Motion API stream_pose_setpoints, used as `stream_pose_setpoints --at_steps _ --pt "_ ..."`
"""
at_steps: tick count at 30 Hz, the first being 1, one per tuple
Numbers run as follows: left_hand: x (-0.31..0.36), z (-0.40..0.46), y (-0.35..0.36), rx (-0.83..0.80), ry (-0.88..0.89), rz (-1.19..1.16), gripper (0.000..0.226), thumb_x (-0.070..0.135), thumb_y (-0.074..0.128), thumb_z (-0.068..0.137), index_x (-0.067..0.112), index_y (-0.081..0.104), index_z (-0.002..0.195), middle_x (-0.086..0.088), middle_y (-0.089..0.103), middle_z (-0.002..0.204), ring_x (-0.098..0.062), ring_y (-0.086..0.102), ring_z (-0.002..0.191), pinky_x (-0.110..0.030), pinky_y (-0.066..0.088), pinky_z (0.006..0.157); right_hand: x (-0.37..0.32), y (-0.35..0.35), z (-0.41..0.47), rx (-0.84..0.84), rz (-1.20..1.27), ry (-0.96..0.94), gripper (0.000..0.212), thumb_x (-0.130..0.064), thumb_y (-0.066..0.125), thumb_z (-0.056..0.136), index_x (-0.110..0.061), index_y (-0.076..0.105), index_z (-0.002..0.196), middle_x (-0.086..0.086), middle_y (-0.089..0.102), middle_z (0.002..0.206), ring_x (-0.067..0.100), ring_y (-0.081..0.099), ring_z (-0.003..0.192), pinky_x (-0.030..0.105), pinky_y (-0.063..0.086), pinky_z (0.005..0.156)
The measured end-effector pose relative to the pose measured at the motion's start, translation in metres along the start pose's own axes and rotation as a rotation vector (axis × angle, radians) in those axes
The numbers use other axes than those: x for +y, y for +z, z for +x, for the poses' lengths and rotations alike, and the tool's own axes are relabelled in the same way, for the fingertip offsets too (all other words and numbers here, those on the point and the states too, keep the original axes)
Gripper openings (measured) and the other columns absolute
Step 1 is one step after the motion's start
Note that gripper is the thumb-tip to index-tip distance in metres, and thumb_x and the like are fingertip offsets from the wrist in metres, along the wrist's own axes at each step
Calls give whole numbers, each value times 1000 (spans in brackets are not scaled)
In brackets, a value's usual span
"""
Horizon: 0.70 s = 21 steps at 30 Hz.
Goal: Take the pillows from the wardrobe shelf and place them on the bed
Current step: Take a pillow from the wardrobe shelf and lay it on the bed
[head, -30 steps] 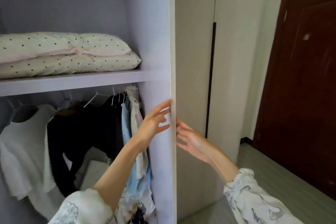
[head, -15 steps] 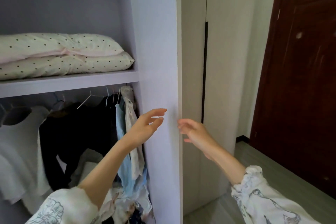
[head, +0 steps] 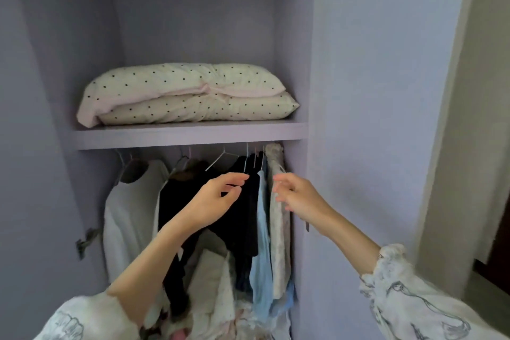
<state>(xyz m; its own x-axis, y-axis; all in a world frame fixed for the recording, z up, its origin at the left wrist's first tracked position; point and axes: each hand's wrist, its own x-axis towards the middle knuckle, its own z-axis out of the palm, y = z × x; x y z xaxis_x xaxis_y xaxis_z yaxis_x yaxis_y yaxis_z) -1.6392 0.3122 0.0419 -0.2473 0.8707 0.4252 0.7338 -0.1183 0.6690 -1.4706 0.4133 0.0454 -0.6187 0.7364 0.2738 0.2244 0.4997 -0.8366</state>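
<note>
Two cream pillows with black dots lie stacked on the lilac wardrobe shelf [head: 190, 135]. The upper pillow [head: 182, 80] is folded over the lower pillow [head: 198, 110]. Both hands are raised below the shelf, in front of the hanging clothes. My left hand [head: 218, 199] has its fingers spread and holds nothing. My right hand [head: 298, 196] is also open and empty, close to the wardrobe's right wall. Neither hand touches a pillow. The bed is not in view.
Under the shelf hang a white top [head: 129, 210], black garments [head: 234, 215], a light blue shirt [head: 262, 243] and a beige one [head: 278, 215] on wire hangers. The open wardrobe door [head: 386, 119] stands at the right. A hinge [head: 85, 240] sits on the left wall.
The view has swung left, from the door's edge to the wardrobe interior. Both hands left the door and now hover in front of the hanging clothes below the shelf.
</note>
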Motion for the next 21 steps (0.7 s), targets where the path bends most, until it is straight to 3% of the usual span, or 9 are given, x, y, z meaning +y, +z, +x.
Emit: stream_pose_setpoints --at_steps 5,10,15,21 --pt "-57 40 -77 92 27 49 33 8 46 93 22 55 122 -2 59 121 -12 57 106 -22 41 93 -36 47 84 19 -99 -99 32 -27 45 95 -20 50 125 3 60 117 19 59 102 37 46 91" --pt "-95 88 -139 157 78 94 31 9 45 94 22 56 119 2 58 118 -11 56 103 -7 40 78 -70 84 163 65 -176 -219 34 -24 45 95 -17 48 128 3 59 117 14 54 102 22 37 84" --pt "-116 144 -186 183 167 182 32 8 45 93 18 55 121 1 57 122 -11 53 110 -18 39 87 -94 96 229 119 -216 -316 36 -24 44 95 -17 46 130 1 58 115 10 49 98 21 34 83" --pt "-139 212 -209 252 256 298 33 14 47 92 26 53 122 11 48 118 0 44 109 -20 31 92 -102 86 305 220 -402 -426 39 -24 45 94 -17 43 132 6 53 127 20 47 119 31 35 96"
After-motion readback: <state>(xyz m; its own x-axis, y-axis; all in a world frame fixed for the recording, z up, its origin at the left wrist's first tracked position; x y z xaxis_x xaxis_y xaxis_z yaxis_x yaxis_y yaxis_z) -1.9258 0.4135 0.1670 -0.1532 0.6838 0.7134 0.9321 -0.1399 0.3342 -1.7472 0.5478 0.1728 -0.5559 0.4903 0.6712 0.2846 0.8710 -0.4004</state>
